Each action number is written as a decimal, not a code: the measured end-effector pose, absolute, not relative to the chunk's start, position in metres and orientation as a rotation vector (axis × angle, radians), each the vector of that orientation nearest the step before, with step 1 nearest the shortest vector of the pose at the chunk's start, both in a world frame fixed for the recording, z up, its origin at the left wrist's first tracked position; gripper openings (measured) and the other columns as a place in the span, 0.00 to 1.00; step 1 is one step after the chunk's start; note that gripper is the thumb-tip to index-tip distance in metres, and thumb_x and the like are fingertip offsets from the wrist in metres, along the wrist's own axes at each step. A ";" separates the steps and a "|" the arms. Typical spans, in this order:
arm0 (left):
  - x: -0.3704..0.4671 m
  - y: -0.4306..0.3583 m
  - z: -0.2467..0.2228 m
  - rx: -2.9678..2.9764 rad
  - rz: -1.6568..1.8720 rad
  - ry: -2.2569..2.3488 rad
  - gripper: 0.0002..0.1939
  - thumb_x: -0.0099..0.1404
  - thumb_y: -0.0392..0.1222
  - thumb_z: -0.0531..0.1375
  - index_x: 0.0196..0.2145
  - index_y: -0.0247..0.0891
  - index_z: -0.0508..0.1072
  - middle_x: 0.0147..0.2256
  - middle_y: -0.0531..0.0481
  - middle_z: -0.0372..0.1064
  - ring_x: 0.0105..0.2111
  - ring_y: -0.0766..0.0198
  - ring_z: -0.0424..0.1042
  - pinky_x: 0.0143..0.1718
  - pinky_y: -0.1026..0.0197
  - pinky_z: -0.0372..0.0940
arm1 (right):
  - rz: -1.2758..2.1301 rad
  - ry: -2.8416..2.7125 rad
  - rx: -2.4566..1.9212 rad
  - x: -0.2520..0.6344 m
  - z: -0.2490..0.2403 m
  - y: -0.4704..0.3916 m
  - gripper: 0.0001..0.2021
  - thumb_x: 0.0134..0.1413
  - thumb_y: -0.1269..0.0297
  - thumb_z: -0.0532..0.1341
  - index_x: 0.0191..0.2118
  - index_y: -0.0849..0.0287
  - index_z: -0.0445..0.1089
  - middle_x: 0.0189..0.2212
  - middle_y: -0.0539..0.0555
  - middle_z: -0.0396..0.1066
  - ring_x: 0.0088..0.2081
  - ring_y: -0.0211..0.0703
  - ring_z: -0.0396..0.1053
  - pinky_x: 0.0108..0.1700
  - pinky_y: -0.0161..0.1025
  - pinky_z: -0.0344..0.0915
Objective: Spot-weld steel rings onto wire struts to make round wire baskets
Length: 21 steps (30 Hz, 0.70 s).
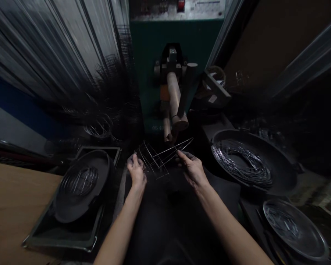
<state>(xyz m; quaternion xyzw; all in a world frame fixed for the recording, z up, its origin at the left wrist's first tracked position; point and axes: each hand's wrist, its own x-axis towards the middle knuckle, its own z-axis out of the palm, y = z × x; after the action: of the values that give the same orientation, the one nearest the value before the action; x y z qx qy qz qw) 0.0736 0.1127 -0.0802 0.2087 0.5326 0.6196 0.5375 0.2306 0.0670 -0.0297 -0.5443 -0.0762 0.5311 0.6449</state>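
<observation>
**Two hands on a wire frame before the welding machine**

Head view. Left hand (137,172) and right hand (192,169): held apart, each closed on one side of a single wire frame (157,156), left fingers on its left edge, right fingers pinching the long wires at its right. The frame is held in the air, tilted, just below the copper-coloured electrode arm (175,103) of the green machine (165,48); whether the wire tips touch the arm's lower end cannot be told.

Open room: a dark gap lies between the forearms and under the frame, down to the near edge of the dark surface (226,187). To either side the room is bounded by pans.

Count of holders: three round dark pans.
- Left pan (71,206), tilted in a rectangular tray (38,235), holds round wire grids.
- Large right pan (281,173), holds a heap of loose wire pieces.
- Near right pan (314,243), at the frame's lower corner, holds short wire bits.

One wooden board (13,206) abuts the tray's left edge. Stacked wire baskets (99,127) stand behind the left pan, blurred, number unclear.
</observation>
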 end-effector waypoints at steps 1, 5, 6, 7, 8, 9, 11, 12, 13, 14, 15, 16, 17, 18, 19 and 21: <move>0.074 0.113 -0.080 0.490 1.471 1.269 0.19 0.57 0.55 0.62 0.34 0.37 0.63 0.14 0.65 0.47 0.11 0.77 0.45 0.14 0.72 0.41 | 1.204 -0.167 -1.238 0.230 -0.029 0.068 0.20 0.22 0.59 0.76 0.25 0.66 0.73 0.22 0.52 0.69 0.23 0.32 0.65 0.20 0.26 0.57; 0.073 0.116 -0.078 0.486 1.471 1.270 0.17 0.58 0.53 0.61 0.33 0.37 0.63 0.13 0.65 0.46 0.11 0.76 0.45 0.14 0.71 0.41 | 1.185 -0.132 -1.231 0.226 -0.025 0.072 0.19 0.23 0.62 0.76 0.24 0.66 0.72 0.21 0.51 0.69 0.22 0.31 0.64 0.19 0.26 0.57; 0.073 0.116 -0.078 0.491 1.468 1.267 0.17 0.58 0.53 0.61 0.33 0.37 0.63 0.13 0.65 0.46 0.11 0.76 0.45 0.14 0.71 0.41 | 1.186 -0.118 -1.231 0.225 -0.024 0.073 0.18 0.23 0.62 0.76 0.24 0.66 0.72 0.21 0.51 0.68 0.22 0.31 0.64 0.19 0.26 0.57; 0.073 0.117 -0.077 0.495 1.464 1.265 0.17 0.58 0.53 0.61 0.33 0.37 0.63 0.13 0.65 0.46 0.11 0.76 0.45 0.14 0.71 0.41 | 1.189 -0.102 -1.234 0.225 -0.023 0.074 0.18 0.23 0.63 0.75 0.24 0.66 0.72 0.20 0.51 0.68 0.22 0.31 0.64 0.19 0.26 0.56; 0.073 0.118 -0.077 0.497 1.463 1.265 0.17 0.58 0.53 0.61 0.33 0.38 0.63 0.13 0.65 0.46 0.12 0.76 0.45 0.14 0.71 0.41 | 1.190 -0.087 -1.236 0.224 -0.021 0.075 0.17 0.23 0.64 0.75 0.23 0.66 0.71 0.20 0.51 0.68 0.21 0.31 0.64 0.19 0.26 0.56; 0.073 0.118 -0.077 0.497 1.465 1.266 0.18 0.57 0.54 0.62 0.33 0.38 0.62 0.14 0.65 0.47 0.12 0.76 0.46 0.14 0.71 0.42 | 1.192 -0.076 -1.236 0.224 -0.020 0.076 0.17 0.24 0.64 0.75 0.23 0.65 0.71 0.20 0.50 0.68 0.21 0.31 0.64 0.18 0.26 0.56; 0.072 0.120 -0.077 0.497 1.466 1.264 0.18 0.57 0.54 0.62 0.32 0.38 0.61 0.14 0.65 0.47 0.12 0.76 0.46 0.14 0.71 0.42 | 1.190 -0.067 -1.233 0.223 -0.019 0.077 0.16 0.26 0.66 0.75 0.24 0.65 0.71 0.19 0.50 0.68 0.21 0.31 0.64 0.18 0.26 0.56; 0.072 0.121 -0.077 0.495 1.464 1.264 0.19 0.57 0.54 0.62 0.32 0.39 0.60 0.14 0.66 0.47 0.12 0.76 0.46 0.14 0.71 0.42 | 1.191 -0.062 -1.231 0.223 -0.018 0.078 0.15 0.27 0.67 0.75 0.24 0.66 0.71 0.19 0.50 0.68 0.21 0.31 0.64 0.18 0.25 0.56; 0.072 0.122 -0.077 0.493 1.462 1.265 0.19 0.57 0.54 0.62 0.32 0.39 0.60 0.14 0.66 0.47 0.12 0.76 0.45 0.14 0.71 0.42 | 1.193 -0.054 -1.230 0.223 -0.017 0.079 0.14 0.29 0.68 0.74 0.24 0.66 0.71 0.19 0.50 0.68 0.21 0.31 0.64 0.18 0.25 0.57; 0.071 0.123 -0.076 0.490 1.457 1.268 0.19 0.57 0.54 0.62 0.32 0.39 0.60 0.14 0.66 0.47 0.12 0.76 0.45 0.14 0.71 0.41 | 1.197 -0.045 -1.231 0.223 -0.017 0.079 0.13 0.31 0.69 0.74 0.24 0.66 0.71 0.19 0.50 0.67 0.21 0.30 0.64 0.18 0.24 0.57; 0.071 0.123 -0.074 0.485 1.453 1.270 0.18 0.57 0.54 0.62 0.33 0.39 0.60 0.14 0.66 0.47 0.11 0.76 0.44 0.14 0.71 0.41 | 1.204 -0.033 -1.230 0.223 -0.017 0.080 0.12 0.33 0.70 0.73 0.25 0.65 0.71 0.19 0.49 0.67 0.20 0.30 0.64 0.19 0.24 0.57; 0.070 0.124 -0.072 0.480 1.447 1.271 0.18 0.57 0.54 0.61 0.33 0.38 0.61 0.14 0.66 0.47 0.11 0.76 0.44 0.14 0.70 0.41 | 1.211 -0.021 -1.228 0.223 -0.017 0.081 0.11 0.34 0.71 0.73 0.24 0.65 0.71 0.18 0.49 0.67 0.20 0.30 0.64 0.19 0.24 0.58; 0.069 0.124 -0.070 0.475 1.441 1.269 0.18 0.57 0.53 0.61 0.33 0.38 0.61 0.14 0.66 0.47 0.11 0.76 0.44 0.14 0.70 0.41 | 1.217 -0.007 -1.224 0.222 -0.017 0.081 0.10 0.36 0.72 0.72 0.24 0.65 0.71 0.18 0.49 0.67 0.20 0.30 0.64 0.19 0.23 0.58; 0.068 0.124 -0.067 0.473 1.436 1.265 0.17 0.57 0.53 0.62 0.33 0.38 0.61 0.14 0.66 0.47 0.11 0.76 0.43 0.14 0.70 0.41 | 1.224 0.005 -1.218 0.222 -0.016 0.082 0.09 0.37 0.73 0.72 0.24 0.65 0.71 0.19 0.49 0.68 0.20 0.29 0.64 0.19 0.23 0.58; 0.067 0.124 -0.064 0.476 1.432 1.260 0.17 0.57 0.53 0.62 0.32 0.38 0.62 0.13 0.66 0.46 0.11 0.76 0.43 0.14 0.70 0.40 | 1.229 0.019 -1.213 0.222 -0.016 0.082 0.08 0.38 0.73 0.71 0.24 0.65 0.71 0.19 0.49 0.68 0.20 0.29 0.65 0.19 0.23 0.58; 0.065 0.121 -0.060 0.503 1.422 1.256 0.17 0.56 0.53 0.62 0.32 0.38 0.62 0.13 0.65 0.46 0.11 0.76 0.44 0.13 0.70 0.40 | 1.244 0.054 -1.211 0.221 -0.014 0.083 0.06 0.41 0.75 0.69 0.25 0.65 0.71 0.19 0.50 0.68 0.21 0.29 0.65 0.18 0.23 0.58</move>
<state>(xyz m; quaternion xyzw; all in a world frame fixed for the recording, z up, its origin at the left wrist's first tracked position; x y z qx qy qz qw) 0.0649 0.1213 -0.0596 0.2129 0.5318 0.6024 0.5558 0.2207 0.0828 -0.0137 -0.5321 0.0239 0.5466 0.6461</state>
